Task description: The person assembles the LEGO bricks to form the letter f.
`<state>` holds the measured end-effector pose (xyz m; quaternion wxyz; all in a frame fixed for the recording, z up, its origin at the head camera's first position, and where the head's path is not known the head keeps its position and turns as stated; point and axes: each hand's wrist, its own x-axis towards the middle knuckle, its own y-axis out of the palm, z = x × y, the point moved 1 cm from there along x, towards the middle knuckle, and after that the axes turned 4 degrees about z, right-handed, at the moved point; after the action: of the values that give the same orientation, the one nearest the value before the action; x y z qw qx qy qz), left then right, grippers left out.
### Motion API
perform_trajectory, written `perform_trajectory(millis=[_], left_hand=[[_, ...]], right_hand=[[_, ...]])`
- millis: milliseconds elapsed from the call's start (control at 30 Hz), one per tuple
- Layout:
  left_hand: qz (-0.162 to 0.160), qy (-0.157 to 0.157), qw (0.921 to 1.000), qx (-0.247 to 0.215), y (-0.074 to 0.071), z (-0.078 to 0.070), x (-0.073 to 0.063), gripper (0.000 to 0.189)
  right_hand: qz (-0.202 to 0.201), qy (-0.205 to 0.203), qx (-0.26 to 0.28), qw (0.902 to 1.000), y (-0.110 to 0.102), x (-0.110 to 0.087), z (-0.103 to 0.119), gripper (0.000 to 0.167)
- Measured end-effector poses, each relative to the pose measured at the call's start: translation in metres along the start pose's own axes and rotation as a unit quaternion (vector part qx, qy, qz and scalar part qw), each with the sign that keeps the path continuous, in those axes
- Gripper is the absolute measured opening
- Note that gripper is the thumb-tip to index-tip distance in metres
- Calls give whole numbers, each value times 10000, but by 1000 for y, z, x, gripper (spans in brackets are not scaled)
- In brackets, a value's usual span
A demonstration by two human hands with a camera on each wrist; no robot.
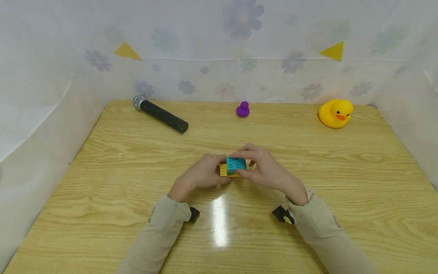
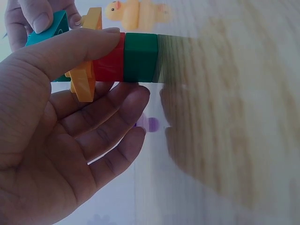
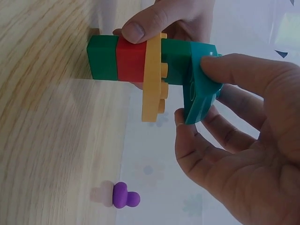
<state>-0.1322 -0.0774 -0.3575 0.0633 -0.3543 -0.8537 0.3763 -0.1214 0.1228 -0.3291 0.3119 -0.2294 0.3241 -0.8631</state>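
A small tower of toy building bricks stands on the table in front of me. From the bottom come a green brick (image 3: 102,58), a red brick (image 3: 131,61), a longer yellow brick (image 3: 151,89) and a second green brick (image 3: 176,61). My left hand (image 1: 205,171) grips the tower around the red brick, its thumb lying across red and yellow in the left wrist view. At the top, my right hand (image 1: 267,167) holds a teal brick (image 1: 236,163) between thumb and fingers. That brick looks askew against the upper green one; whether they are joined I cannot tell.
Toward the back left lies a black microphone (image 1: 164,116) with a silver head. A small purple duck (image 1: 242,110) sits at the back middle, and a larger yellow duck (image 1: 335,113) at the back right. Behind the wooden table (image 1: 102,152) hangs a flowered curtain (image 1: 205,45).
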Motion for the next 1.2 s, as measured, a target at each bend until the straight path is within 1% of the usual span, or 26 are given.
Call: perform_trajectory(millis=[267,500,700,733,867,967,1000,1067,1200], left_hand=[[-10,-8,10000,-24,0,-1,-1,38],[-54,104,9999,-65,-1,-1,0,35],[-204,103,9997,11,-1,1,-1,49],[-232,111,9997,1,-1,1,-1,48],[-338,205,9992,42,-2,2,-1,37],[-365,105,9992,78,-3,1,-1,34],[-356,24,9993,68,-4,1,-2,36],[-375,-167,9991,61,-5,1,-2,38],[-475,-362,9982,4,-6,2,-2,39]], right_hand=[[-21,-46,-97,9999,0,0,0,35],[-60,-46,-146,9999,-3,0,-2,35],[-190,41,-350,9992,-8,-2,-5,36],[-214,52,-376,9991,-8,-2,-6,36],[-254,91,-396,9989,-10,-1,-6,36],[-281,162,-411,9986,-10,0,-8,40],[-291,213,-425,9984,-10,0,-9,42],[-300,376,-420,9980,-10,-1,-11,45],[-288,683,-336,9967,-9,-2,-17,45]])
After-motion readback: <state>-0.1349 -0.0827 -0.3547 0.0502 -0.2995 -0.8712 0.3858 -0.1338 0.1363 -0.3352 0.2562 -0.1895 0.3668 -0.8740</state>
